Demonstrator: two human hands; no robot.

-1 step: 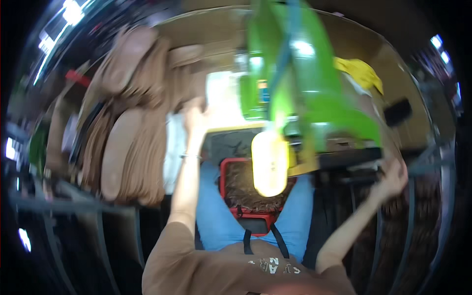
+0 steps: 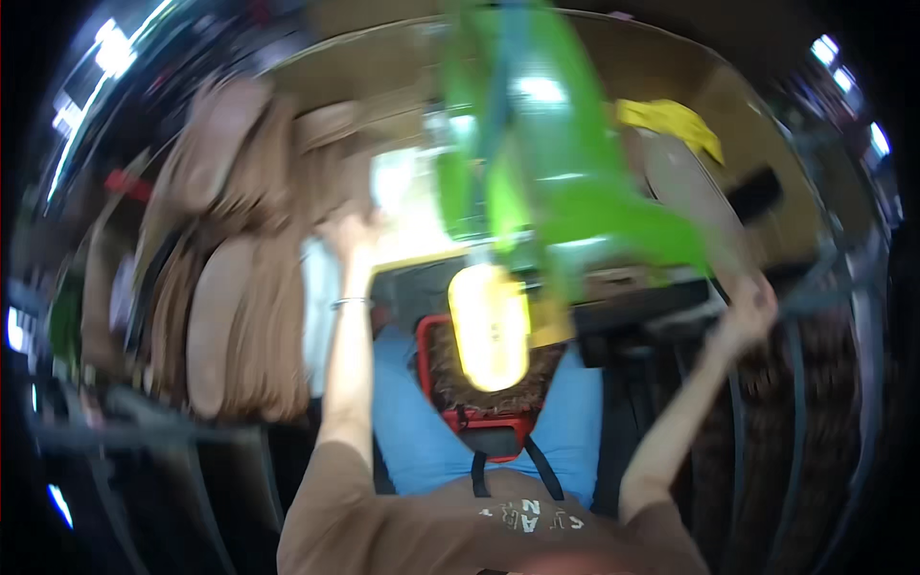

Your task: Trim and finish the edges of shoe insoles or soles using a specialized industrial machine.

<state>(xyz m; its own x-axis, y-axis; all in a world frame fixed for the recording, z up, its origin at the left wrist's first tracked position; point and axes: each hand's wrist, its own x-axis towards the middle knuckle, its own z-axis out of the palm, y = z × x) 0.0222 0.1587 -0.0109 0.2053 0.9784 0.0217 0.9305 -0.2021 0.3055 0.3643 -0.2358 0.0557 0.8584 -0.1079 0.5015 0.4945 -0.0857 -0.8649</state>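
Note:
My left hand [image 2: 353,232] reaches to the front of the stacked brown insoles [image 2: 331,172], beside a brightly lit white work surface [image 2: 412,201]. Its fingers are smeared, so whether they hold an insole does not show. At the right, my right hand [image 2: 750,305] is closed on the near end of a long brown insole [image 2: 685,182], which slants up along the right side of a green machine [image 2: 575,172]. A glowing yellow oval part [image 2: 491,328] of the machine hangs in front, above my lap.
More insole stacks [image 2: 244,326] stand on edge at the left. A yellow cloth [image 2: 671,125] and a dark block [image 2: 755,196] lie at the right, inside a cardboard-coloured rim [image 2: 661,48]. Between my knees is a red-framed bin [image 2: 422,355] with brown scraps.
The whole view has shifted slightly, so the machine and stacks sit further left. My right hand has moved a little, and more of the insole shows beside the machine.

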